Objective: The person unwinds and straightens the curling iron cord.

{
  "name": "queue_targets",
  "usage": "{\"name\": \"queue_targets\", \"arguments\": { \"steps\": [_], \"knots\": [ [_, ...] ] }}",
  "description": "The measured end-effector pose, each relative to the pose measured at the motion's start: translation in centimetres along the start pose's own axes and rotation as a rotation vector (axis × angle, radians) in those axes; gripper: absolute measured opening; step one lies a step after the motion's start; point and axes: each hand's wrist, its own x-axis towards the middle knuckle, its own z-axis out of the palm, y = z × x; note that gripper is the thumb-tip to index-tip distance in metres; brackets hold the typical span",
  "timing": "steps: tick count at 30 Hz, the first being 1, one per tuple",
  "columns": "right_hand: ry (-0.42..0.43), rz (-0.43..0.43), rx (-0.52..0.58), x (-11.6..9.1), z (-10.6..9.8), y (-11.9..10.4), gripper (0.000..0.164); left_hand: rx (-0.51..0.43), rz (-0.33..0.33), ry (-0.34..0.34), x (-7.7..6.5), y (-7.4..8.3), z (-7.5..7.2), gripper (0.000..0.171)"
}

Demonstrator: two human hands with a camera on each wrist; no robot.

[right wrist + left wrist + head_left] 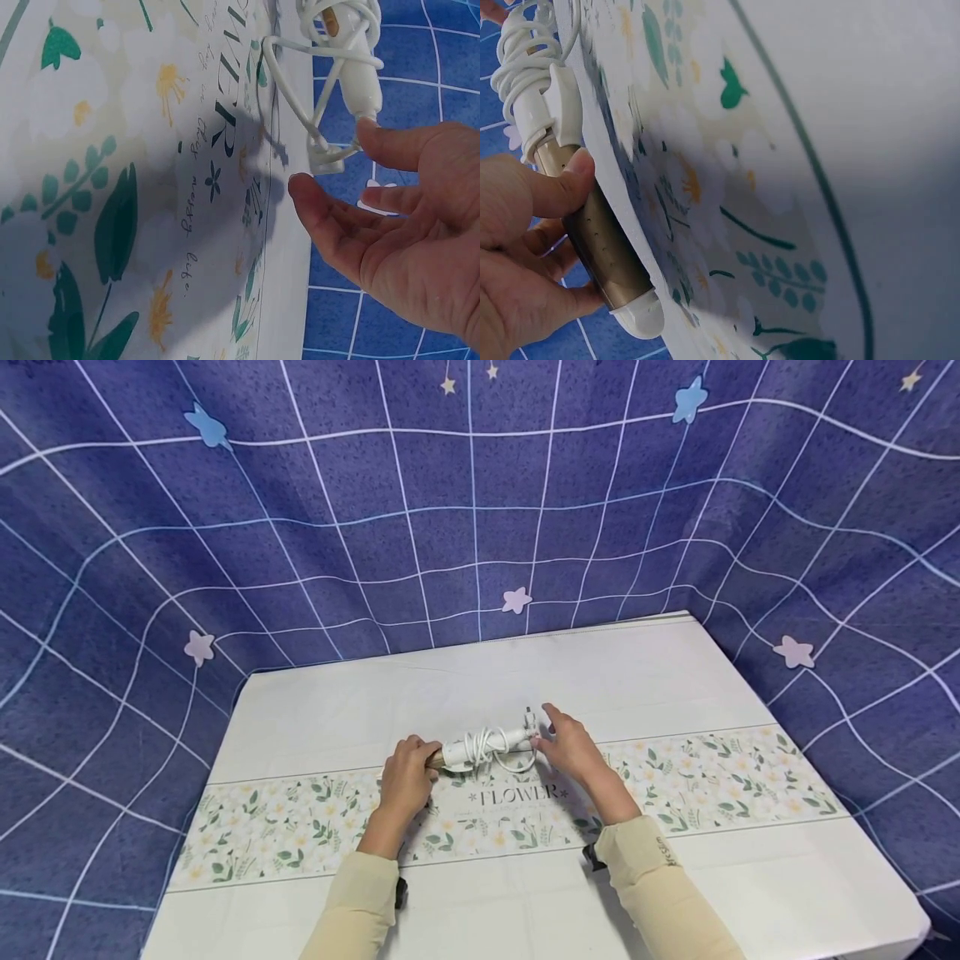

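A curling iron with a white handle and a gold-brown barrel is held a little above the table. My left hand grips its barrel, thumb on one side and fingers on the other; the white tip pokes out past the hand. White cord is wound several times around the handle. At the handle's far end, my right hand has its thumb touching the cord's base, with the fingers spread apart. Close to those fingertips dangles the white plug on a loop of cord.
Below lies a white table cover with a floral band and printed lettering. Blue curtains with a grid and star pattern stand behind the table and at both sides.
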Motion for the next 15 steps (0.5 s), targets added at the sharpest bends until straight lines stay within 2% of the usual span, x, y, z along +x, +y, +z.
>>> {"name": "queue_targets", "arguments": {
  "steps": [15],
  "knots": [
    [0.022, 0.012, 0.040, 0.01, -0.01, -0.41, 0.069, -0.047, 0.006, 0.059, 0.15, 0.47, -0.66, 0.042]
  ]
}}
